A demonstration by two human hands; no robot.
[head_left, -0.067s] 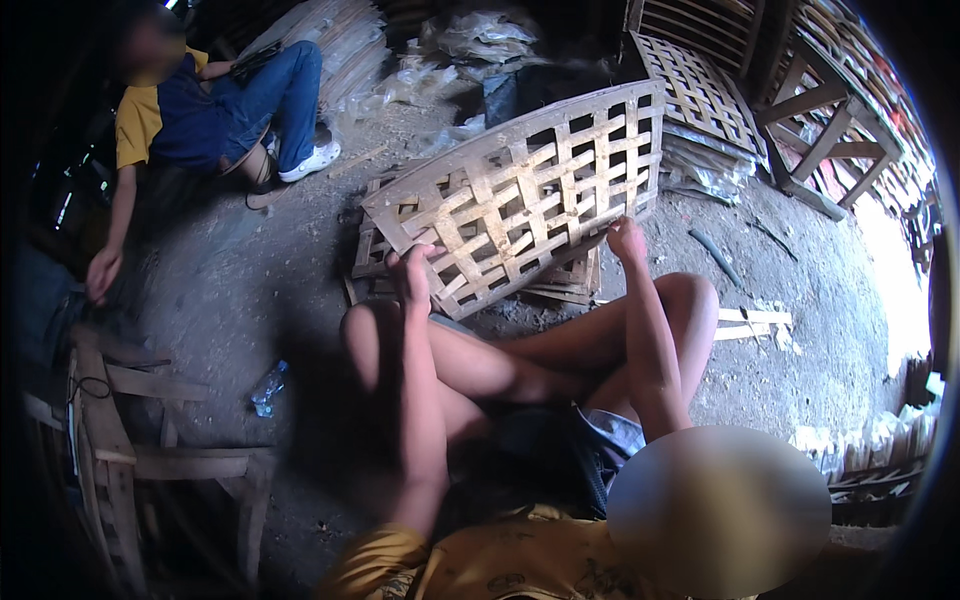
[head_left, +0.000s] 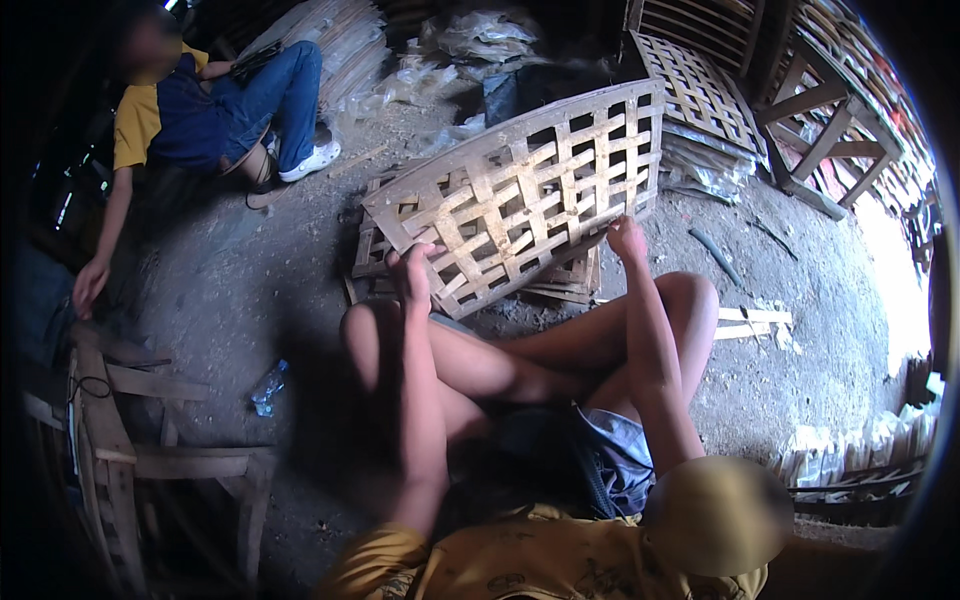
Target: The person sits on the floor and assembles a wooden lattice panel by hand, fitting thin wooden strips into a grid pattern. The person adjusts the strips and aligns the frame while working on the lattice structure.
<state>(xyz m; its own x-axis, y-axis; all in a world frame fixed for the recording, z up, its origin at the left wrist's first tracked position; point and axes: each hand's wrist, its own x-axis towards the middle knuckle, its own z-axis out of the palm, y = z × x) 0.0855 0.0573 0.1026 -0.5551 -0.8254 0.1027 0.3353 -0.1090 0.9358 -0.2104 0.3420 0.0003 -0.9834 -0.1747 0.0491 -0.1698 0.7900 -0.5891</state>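
Wooden lattice (head_left: 492,226) — hands (head_left: 413,274) (head_left: 627,240) at edge; bottle (head_left: 267,390) apart

A wide fisheye view was taken from head height, aimed down and forward; the bare crossed legs (head_left: 520,375) were seen close below, the pale woven slatted panel (head_left: 497,228) a little farther ahead.

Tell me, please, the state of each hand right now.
Left hand: closed, holding the pale flat lattice-woven wooden panel.
Right hand: closed, holding the same panel at its lower edge.
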